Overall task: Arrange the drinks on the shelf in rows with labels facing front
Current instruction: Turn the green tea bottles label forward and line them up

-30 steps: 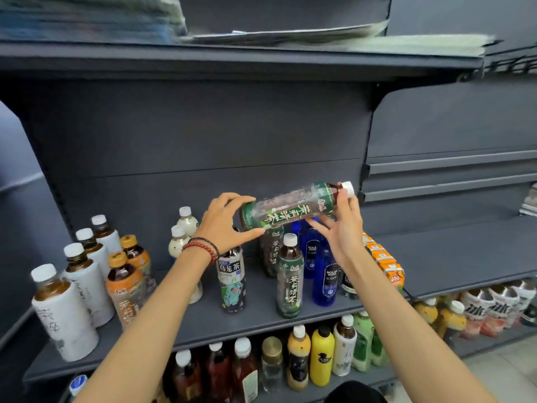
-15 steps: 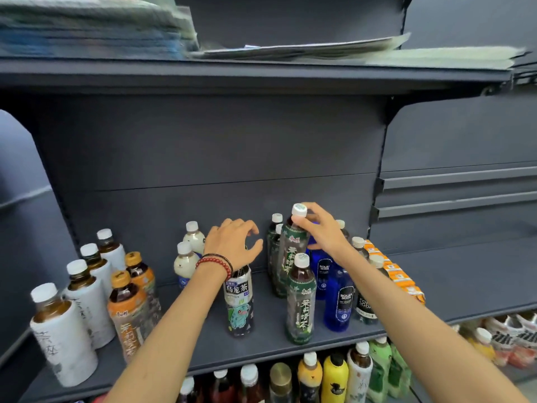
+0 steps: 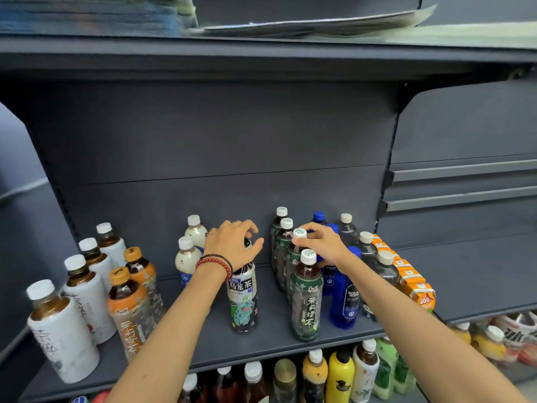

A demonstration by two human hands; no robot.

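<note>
The green tea bottle (image 3: pixel 294 257) stands upright on the shelf (image 3: pixel 273 341), second from the front in a row of four like it that runs toward the back panel. The right hand (image 3: pixel 321 244) pinches its white cap between thumb and fingertips, so it has hold of the bottle at the top. The front bottle of that row (image 3: pixel 306 298) shows its label to the front.

Just to the left, the left hand (image 3: pixel 232 245), with bead bracelets at the wrist, is curled loosely over the top of the oolong bottle (image 3: pixel 242 298); whether it grips the cap or only rests there cannot be told. That bottle stands alone, label forward, with no row behind it.

To the right run a row of blue bottles (image 3: pixel 345 298), a row of dark clear bottles (image 3: pixel 383 266) and a line of orange cartons (image 3: pixel 418 286). To the left are two milky bottles (image 3: pixel 187 257), then orange-capped bottles (image 3: pixel 129 306) and white-labelled bottles (image 3: pixel 62 333) in rough lines.

By my reckoning the right half is nearly sorted; the oolong bottle and the left groups, some with labels turned aside, remain to be squared up.
</note>
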